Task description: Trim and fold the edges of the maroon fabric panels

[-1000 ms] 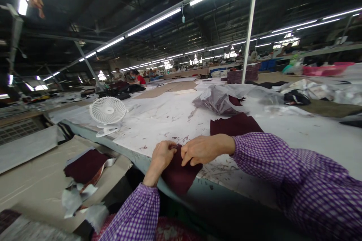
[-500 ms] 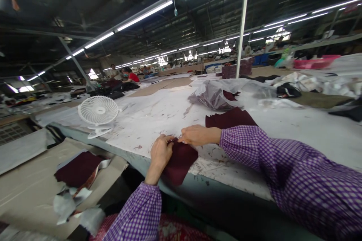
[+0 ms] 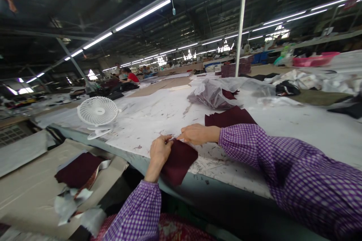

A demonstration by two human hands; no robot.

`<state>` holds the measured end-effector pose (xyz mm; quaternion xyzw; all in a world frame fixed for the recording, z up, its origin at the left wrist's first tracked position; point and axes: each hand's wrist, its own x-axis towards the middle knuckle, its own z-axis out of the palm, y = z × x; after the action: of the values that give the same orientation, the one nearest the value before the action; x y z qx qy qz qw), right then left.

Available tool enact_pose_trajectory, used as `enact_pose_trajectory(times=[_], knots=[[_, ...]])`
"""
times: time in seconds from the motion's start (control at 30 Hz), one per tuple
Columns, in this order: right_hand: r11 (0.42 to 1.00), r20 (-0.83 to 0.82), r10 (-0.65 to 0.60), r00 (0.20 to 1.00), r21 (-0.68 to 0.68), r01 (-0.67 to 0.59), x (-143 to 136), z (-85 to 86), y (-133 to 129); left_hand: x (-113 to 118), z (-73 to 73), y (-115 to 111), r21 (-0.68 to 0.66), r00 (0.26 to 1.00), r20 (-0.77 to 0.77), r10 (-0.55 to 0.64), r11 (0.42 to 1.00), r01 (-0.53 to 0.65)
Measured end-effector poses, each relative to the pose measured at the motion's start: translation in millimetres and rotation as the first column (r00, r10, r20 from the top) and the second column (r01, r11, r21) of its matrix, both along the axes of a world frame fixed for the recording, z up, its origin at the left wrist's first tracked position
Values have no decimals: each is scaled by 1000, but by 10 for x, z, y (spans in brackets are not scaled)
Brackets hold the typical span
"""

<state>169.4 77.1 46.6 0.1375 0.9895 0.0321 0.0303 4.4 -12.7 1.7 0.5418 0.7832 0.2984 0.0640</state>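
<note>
A dark maroon fabric piece [image 3: 181,160] lies at the near edge of the white-covered table [image 3: 147,115], its lower part hanging over the edge. My left hand [image 3: 160,150] pinches its upper left corner between thumb and fingers. Close beside it, my right hand [image 3: 195,134] has its fingertips pressed together on the fabric's top edge. The fingertips of both hands nearly meet, and the small bit between them is too tiny to make out. Behind my right forearm sits a stack of maroon fabric pieces [image 3: 229,117].
A white fan [image 3: 98,111] stands at the table's left edge. Clear plastic [image 3: 210,94] lies behind the stack. At lower left, maroon fabric [image 3: 79,170] and pale scraps [image 3: 66,205] rest on a beige surface [image 3: 25,188]. A metal pole [image 3: 241,26] rises beyond. A person in red [image 3: 131,77] is far back.
The fingertips have shifted very slightly along the fabric's top edge. Both hands keep their grip, and the fabric hangs as before. The whole view has moved a little.
</note>
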Motion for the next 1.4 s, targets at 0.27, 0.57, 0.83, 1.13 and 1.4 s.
enact_pose_trajectory(times=[0.27,0.57,0.83,1.13,1.4], knots=[[1000,23,3,1000,24,-4,11,-15,12,65,-37,-37,27,987,-162,1,1000,4],[997,8,68,998,42,-69,34,0,13,96,-70,-114,38,948,-304,-93,993,110],[996,-32,62,998,-58,-64,18,24,84,141,-9,-136,-55,850,-506,-146,989,137],[996,-185,29,982,-79,-45,-52,-18,-25,173,38,-124,-111,797,-576,-183,983,146],[999,-137,33,990,5,-32,-70,-92,-100,35,4,-171,-12,932,-308,-192,980,198]])
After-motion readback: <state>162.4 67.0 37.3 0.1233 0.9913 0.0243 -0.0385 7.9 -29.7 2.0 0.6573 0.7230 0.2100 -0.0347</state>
